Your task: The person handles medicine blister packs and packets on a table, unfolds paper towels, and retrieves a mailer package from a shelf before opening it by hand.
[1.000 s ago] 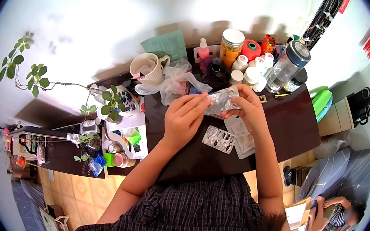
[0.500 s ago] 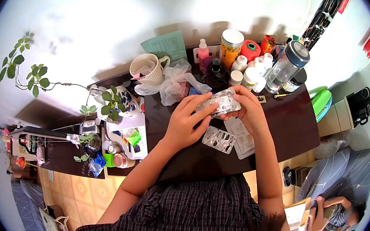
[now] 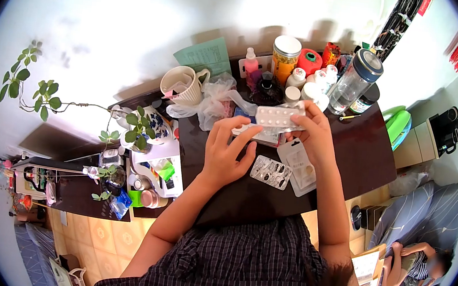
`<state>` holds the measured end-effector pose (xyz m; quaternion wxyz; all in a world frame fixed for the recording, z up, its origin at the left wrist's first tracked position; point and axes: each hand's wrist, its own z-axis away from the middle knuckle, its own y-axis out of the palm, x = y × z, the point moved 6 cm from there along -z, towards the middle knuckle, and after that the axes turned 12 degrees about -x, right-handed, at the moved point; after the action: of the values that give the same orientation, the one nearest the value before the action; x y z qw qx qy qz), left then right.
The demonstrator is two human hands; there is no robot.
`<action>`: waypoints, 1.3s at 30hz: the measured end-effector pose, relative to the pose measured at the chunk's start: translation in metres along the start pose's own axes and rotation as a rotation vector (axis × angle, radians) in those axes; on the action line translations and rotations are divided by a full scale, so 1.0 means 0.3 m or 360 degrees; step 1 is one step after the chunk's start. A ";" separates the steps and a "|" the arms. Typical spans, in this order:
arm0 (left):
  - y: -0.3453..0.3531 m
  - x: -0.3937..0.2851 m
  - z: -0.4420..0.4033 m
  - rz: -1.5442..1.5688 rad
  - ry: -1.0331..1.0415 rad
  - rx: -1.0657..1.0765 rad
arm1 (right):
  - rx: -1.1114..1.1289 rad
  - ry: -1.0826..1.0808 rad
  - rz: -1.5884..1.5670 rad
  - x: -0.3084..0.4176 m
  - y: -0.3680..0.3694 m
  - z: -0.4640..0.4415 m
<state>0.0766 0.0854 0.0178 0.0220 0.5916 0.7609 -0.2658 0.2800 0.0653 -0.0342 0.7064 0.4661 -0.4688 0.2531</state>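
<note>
My right hand grips the right end of a blister pack with rows of small white pills, raised above the dark table. Just left of the pack is my left hand, its fingers apart and curved, holding nothing. A silver blister pack lies on the table below the hands. Beside it lies a white packet, partly behind my right wrist. Under the raised pack, a flat box or booklet is partly hidden.
White bottles, an orange-filled jar and a clear flask stand at the back. A cup and plastic bag are behind my left hand. Another person sits at the lower right.
The blister pack has turned so its white pills show, and it is now in my right hand alone. My left hand has let go and moved slightly left, its fingers spreading.
</note>
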 end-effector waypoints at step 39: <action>0.019 0.003 0.009 0.0176 -0.0132 -0.0010 | 0.0569 -0.0089 0.0485 -0.040 0.073 0.036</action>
<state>0.0808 0.0860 0.0131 0.0700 0.6211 0.7264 -0.2860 0.2529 0.0661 -0.0345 0.5529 0.5143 -0.5009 0.4229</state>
